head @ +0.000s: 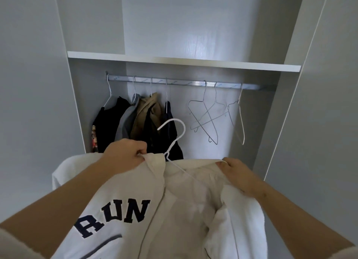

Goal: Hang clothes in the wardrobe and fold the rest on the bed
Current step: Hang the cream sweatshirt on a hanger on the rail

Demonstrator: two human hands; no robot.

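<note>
I hold a cream jacket (186,204) with dark letters "RUN" on its front in front of the open wardrobe. A white wire hanger (174,136) sits inside its neck, hook sticking up. My left hand (126,154) pinches the collar at the left of the hanger. Over on the right, my right hand (236,173) grips the collar edge. The metal rail (186,83) runs across the wardrobe above and behind the jacket.
Several dark, grey and tan garments (139,121) hang at the rail's left. Three empty wire hangers (215,115) hang at its right, with a gap between them and the garments. A white shelf (184,61) spans above the rail. Grey wardrobe walls flank both sides.
</note>
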